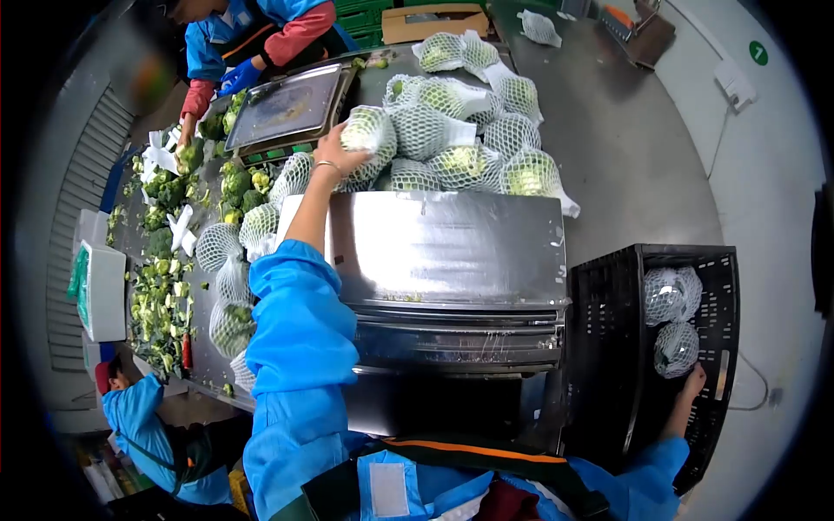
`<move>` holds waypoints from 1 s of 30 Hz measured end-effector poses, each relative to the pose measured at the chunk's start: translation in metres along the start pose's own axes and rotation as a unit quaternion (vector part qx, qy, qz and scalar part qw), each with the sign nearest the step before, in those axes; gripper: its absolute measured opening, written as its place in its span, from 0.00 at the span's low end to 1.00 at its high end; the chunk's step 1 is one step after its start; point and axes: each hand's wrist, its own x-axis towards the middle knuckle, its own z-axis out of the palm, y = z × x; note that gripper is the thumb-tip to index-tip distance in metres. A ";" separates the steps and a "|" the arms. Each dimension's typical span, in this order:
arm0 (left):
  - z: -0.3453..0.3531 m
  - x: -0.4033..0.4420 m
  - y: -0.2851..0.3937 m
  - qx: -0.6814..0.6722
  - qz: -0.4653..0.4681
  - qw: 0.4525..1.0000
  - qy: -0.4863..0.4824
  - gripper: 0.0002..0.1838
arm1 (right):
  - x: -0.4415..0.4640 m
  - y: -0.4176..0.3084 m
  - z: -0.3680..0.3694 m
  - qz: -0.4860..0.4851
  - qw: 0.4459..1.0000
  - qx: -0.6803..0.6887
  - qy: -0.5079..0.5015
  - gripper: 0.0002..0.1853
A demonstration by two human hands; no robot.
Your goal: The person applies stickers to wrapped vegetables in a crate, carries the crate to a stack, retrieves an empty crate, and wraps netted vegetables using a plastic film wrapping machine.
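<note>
My left hand (337,153) is closed around a net-wrapped vegetable (368,132) at the near left of a pile of similar netted vegetables (421,130), beyond the steel machine (434,247). On the right, my right hand (692,383) reaches into the black crate (599,326) and touches the lower edge of a netted vegetable (676,349). Its fingers are partly hidden by that piece. More wrapped vegetables (672,295) lie just above it in the crate.
Across the table, a co-worker (261,39) handles broccoli beside a metal tray (285,106). Another person (143,417) stands at lower left. Trimmings (158,313), a red-handled knife (186,352) and a white box (105,291) lie left. A cardboard box (433,23) is at the back.
</note>
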 end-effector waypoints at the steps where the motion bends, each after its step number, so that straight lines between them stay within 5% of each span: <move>1: -0.007 0.003 -0.011 -0.137 -0.022 0.990 -0.001 0.45 | 0.002 0.005 -0.014 -0.047 0.997 0.058 -0.028 0.24; 4: -0.051 -0.016 -0.015 -0.355 -0.054 0.932 0.038 0.40 | -0.022 -0.031 -0.062 -0.188 0.961 0.128 -0.157 0.18; 6: -0.085 -0.037 -0.012 -0.440 0.023 0.898 -0.008 0.39 | -0.180 -0.147 -0.088 -0.196 0.931 0.248 -0.184 0.17; 9: -0.130 -0.106 0.020 -0.293 0.131 0.947 -0.009 0.40 | -0.365 -0.251 -0.091 -0.342 0.853 0.220 -0.326 0.20; 12: -0.106 -0.189 0.044 -0.235 0.189 0.953 0.039 0.43 | -0.497 -0.268 -0.022 -0.432 0.658 0.222 -0.575 0.26; 14: -0.084 -0.227 0.057 -0.307 0.093 0.943 -0.090 0.46 | -0.563 -0.252 0.064 -0.663 0.605 0.124 -0.423 0.32; 16: -0.062 -0.258 0.052 -0.244 0.107 0.960 -0.085 0.50 | -0.597 -0.244 0.099 -0.508 0.684 0.170 -0.495 0.34; 18: -0.084 -0.286 0.054 -0.229 0.163 0.955 -0.095 0.47 | -0.578 -0.262 0.099 -0.365 0.608 0.173 -0.683 0.34; 20: -0.093 -0.296 0.035 -0.239 0.154 0.952 -0.115 0.40 | -0.575 -0.262 0.051 -0.306 0.593 0.233 -0.707 0.34; 23: -0.129 -0.331 -0.012 -0.059 0.178 0.981 0.041 0.26 | -0.510 -0.224 0.041 -0.471 0.707 0.122 -0.514 0.26; 24: -0.135 -0.340 -0.025 0.079 0.213 0.965 0.128 0.22 | -0.504 -0.214 0.023 -0.550 0.755 -0.017 -0.356 0.19; 25: -0.134 -0.335 -0.034 0.143 0.191 0.965 0.111 0.20 | -0.500 -0.191 0.022 -0.629 0.743 -0.134 -0.187 0.19; 28: -0.104 -0.330 -0.047 0.235 0.166 0.957 0.032 0.18 | -0.518 -0.155 0.044 -0.683 0.684 -0.200 -0.158 0.17; 30: -0.091 -0.319 -0.042 0.101 0.184 0.977 0.033 0.17 | -0.522 -0.152 0.058 -0.635 0.723 -0.104 -0.250 0.16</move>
